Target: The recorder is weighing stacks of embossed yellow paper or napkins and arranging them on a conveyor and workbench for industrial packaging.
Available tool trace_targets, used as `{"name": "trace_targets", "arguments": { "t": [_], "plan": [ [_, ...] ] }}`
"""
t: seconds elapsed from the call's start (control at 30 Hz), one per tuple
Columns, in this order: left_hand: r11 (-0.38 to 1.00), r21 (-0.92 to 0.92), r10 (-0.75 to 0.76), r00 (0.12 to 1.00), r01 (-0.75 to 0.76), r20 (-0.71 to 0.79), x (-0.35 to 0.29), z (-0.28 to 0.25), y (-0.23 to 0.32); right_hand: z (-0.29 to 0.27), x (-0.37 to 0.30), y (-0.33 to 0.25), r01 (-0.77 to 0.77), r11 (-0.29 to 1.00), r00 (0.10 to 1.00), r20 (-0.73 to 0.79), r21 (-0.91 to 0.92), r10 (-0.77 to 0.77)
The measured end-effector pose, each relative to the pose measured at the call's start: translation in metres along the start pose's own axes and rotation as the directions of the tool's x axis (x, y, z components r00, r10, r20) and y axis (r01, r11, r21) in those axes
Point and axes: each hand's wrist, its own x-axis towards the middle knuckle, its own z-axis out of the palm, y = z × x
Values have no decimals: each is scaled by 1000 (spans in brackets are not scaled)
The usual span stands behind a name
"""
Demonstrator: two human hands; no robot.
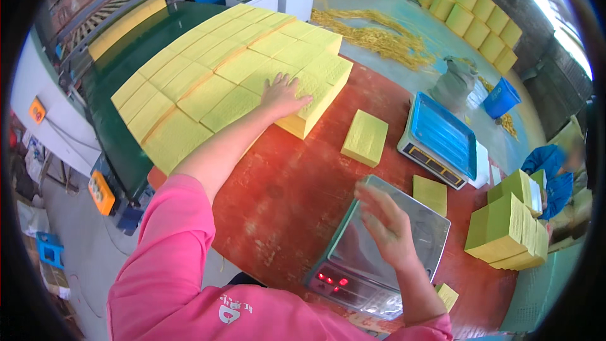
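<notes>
My left hand (285,96) lies with spread fingers on top of the near right corner of a large block of yellow paper stacks (221,69), set in tight rows. My right hand (386,224) holds nothing; its fingers are stretched out over the metal plate of a digital scale (420,227) with red lit digits. Whether that hand touches the plate I cannot tell. Between the block and the scale, a single yellow paper stack (366,137) rests on the red table (271,215). A thinner yellow stack (430,196) lies beside the scale's far right corner.
Beyond stands a second scale with a blue tray (445,132). More yellow stacks (505,230) are piled at the right, near a person in blue (550,177). A green conveyor belt (104,98) runs along the left. A blue bucket (502,98) and a sack (451,82) stand on the floor.
</notes>
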Motion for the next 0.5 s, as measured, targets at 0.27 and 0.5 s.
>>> {"name": "trace_targets", "arguments": {
  "t": [0.27,0.5],
  "plan": [
    [964,116,250,962,-238,-106,40,38,11,6,268,72,189,774,943,-109,-604,-316],
    [953,74,304,929,-295,-210,47,49,8,16,480,143,46,521,873,-219,-853,-436]
  ]
}}
